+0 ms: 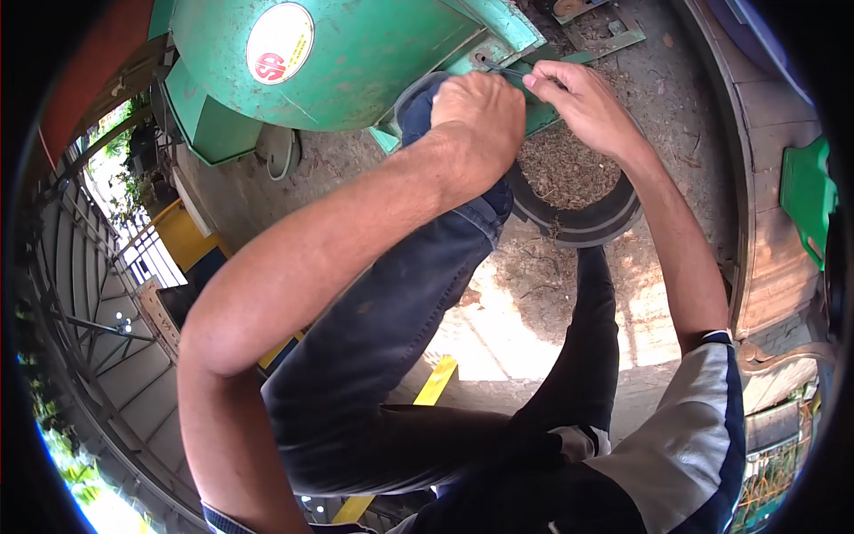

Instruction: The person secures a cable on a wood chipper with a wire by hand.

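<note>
A large green metal machine (356, 53) with a round sticker fills the top of the view. My right hand (583, 102) is closed on the end of a thin metal wrench (509, 70), whose far end meets a bolt (481, 59) on the machine's green flange. Beside it, my left hand (480, 102) is curled into a fist close to the flange, above my raised leg (427, 258). Its fingers face away from me, so what they hold, if anything, is hidden.
Below the flange, a black tire (583, 233) lies around dry shavings (569, 169). At the right stand a wooden board wall (769, 178) and a green plastic item (808, 200). A yellow bar (436, 381) runs beneath my legs. Green metal pieces (614, 44) lie at the top right.
</note>
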Tool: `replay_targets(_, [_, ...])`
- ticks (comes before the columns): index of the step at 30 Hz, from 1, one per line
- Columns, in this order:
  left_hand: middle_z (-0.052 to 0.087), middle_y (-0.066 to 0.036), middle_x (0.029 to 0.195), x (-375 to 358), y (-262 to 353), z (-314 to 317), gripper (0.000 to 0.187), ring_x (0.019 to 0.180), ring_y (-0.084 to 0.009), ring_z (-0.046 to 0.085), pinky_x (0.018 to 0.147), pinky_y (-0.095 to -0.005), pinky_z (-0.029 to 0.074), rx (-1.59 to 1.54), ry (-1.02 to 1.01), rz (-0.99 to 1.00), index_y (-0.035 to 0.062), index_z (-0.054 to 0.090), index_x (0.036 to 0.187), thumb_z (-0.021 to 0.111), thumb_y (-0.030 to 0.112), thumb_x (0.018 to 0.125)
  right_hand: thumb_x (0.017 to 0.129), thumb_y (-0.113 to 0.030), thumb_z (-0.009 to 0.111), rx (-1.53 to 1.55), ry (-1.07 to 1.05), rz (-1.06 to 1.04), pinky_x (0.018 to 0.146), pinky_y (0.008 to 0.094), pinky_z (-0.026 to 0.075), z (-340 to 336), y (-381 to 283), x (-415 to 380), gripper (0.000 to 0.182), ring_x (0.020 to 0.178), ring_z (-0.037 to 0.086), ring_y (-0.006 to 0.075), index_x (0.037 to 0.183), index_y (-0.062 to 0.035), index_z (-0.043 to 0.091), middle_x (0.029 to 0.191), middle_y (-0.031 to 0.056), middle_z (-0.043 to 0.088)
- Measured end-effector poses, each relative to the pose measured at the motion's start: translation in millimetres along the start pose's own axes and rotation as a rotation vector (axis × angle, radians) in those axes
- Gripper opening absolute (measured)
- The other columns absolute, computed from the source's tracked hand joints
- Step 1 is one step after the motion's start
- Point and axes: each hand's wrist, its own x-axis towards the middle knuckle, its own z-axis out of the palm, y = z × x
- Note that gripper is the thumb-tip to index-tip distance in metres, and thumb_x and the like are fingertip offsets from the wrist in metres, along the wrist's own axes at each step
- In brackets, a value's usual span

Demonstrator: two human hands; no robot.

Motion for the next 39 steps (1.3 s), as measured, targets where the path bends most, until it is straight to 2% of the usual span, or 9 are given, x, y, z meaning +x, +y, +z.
replay_targets(7, [0.067, -0.009, 0.091, 36, 57, 79, 0.025, 0.080, -0.0162, 0.072, 0.060, -0.0271, 0.058, 0.075, 0.251, -0.338, 0.0009, 0.070, 0.103, 0.068, 0.023, 0.092, 0.094, -0.025, 0.065, 0.731, 0.205, 0.156, 0.070, 0.0323, 0.048, 23, -43, 10, 0.030, 0.074, 0.059, 0.0106, 0.080, 0.0009, 0.064, 0.073, 0.0008, 0.059])
replay_targets(14, [0.075, -0.011, 0.095, 56, 42, 97, 0.020, 0.086, -0.0222, 0.078, 0.072, -0.0368, 0.063, -0.403, 0.392, -0.375, 0.0090, 0.074, 0.101, 0.070, 0.025, 0.090, 0.092, -0.030, 0.054, 0.248, 0.317, 0.228, 0.086, 0.0566, 0.053, 34, -62, 26, 0.037, 0.094, 0.068, 0.0517, 0.090, 0.0032, 0.072, 0.094, 0.0313, 0.071])
replay_targets(18, [0.078, -0.012, 0.090, 60, 40, 123, 0.014, 0.088, -0.0263, 0.078, 0.078, -0.0393, 0.062, -0.398, 0.621, -0.292, 0.0121, 0.076, 0.091, 0.069, 0.024, 0.089, 0.090, -0.032, 0.057, 0.291, 0.449, 0.271, 0.086, 0.0554, 0.053, 44, -77, 18, 0.037, 0.093, 0.068, 0.0515, 0.088, 0.0006, 0.074, 0.092, 0.0308, 0.071])
replay_targets(23, [0.078, -0.011, 0.091, 70, 38, 137, 0.012, 0.088, -0.0254, 0.078, 0.077, -0.0387, 0.062, -0.357, 0.561, -0.257, 0.0144, 0.076, 0.089, 0.067, 0.023, 0.090, 0.089, -0.032, 0.059, 0.313, 0.429, 0.293, 0.082, 0.0542, 0.055, 44, -78, 29, 0.035, 0.086, 0.070, 0.0487, 0.087, -0.0010, 0.076, 0.087, 0.0279, 0.071])
replay_targets(25, [0.078, -0.011, 0.091, 82, 36, 145, 0.012, 0.088, -0.0253, 0.078, 0.076, -0.0393, 0.062, -0.510, 0.296, -0.262, 0.0145, 0.076, 0.089, 0.067, 0.021, 0.090, 0.089, -0.032, 0.059, 0.331, 0.423, 0.308, 0.081, 0.0537, 0.055, 43, -77, 22, 0.035, 0.085, 0.070, 0.0483, 0.087, -0.0010, 0.076, 0.086, 0.0275, 0.071])
replay_targets(26, [0.078, -0.011, 0.091, 133, 62, 88, 0.012, 0.087, -0.0255, 0.078, 0.076, -0.0395, 0.062, -0.600, -0.371, -0.805, 0.0130, 0.075, 0.088, 0.066, 0.021, 0.091, 0.089, -0.031, 0.060, 0.355, 0.410, 0.301, 0.080, 0.0528, 0.055, 39, -77, 22, 0.035, 0.085, 0.070, 0.0480, 0.088, -0.0013, 0.076, 0.086, 0.0269, 0.071])
replay_targets(27, [0.078, -0.011, 0.091, 124, 57, 101, 0.012, 0.087, -0.0255, 0.078, 0.076, -0.0395, 0.062, -0.593, -0.369, -0.810, 0.0130, 0.075, 0.088, 0.066, 0.021, 0.091, 0.089, -0.031, 0.060, 0.390, 0.388, 0.301, 0.080, 0.0519, 0.055, 40, -78, 22, 0.034, 0.084, 0.070, 0.0477, 0.089, -0.0015, 0.077, 0.086, 0.0263, 0.072])
replay_targets(29, [0.077, -0.012, 0.090, 80, 38, 141, 0.014, 0.085, -0.0272, 0.078, 0.074, -0.0393, 0.062, -0.607, 0.330, -0.330, 0.0100, 0.074, 0.099, 0.066, 0.021, 0.092, 0.090, -0.030, 0.058, 0.427, 0.427, 0.292, 0.077, 0.0521, 0.054, 49, -70, 21, 0.034, 0.083, 0.070, 0.0458, 0.086, 0.0008, 0.073, 0.086, 0.0257, 0.072])
replay_targets(39, [0.068, -0.015, 0.096, 52, 52, 81, 0.027, 0.076, -0.0241, 0.077, 0.063, -0.0324, 0.064, -0.476, 0.291, -0.509, -0.0014, 0.061, 0.102, 0.073, 0.017, 0.087, 0.096, -0.021, 0.060, 0.812, 0.319, 0.380, 0.076, 0.0287, 0.049, 33, -61, 29, 0.027, 0.074, 0.051, 0.0102, 0.074, -0.0049, 0.058, 0.073, -0.0029, 0.051])
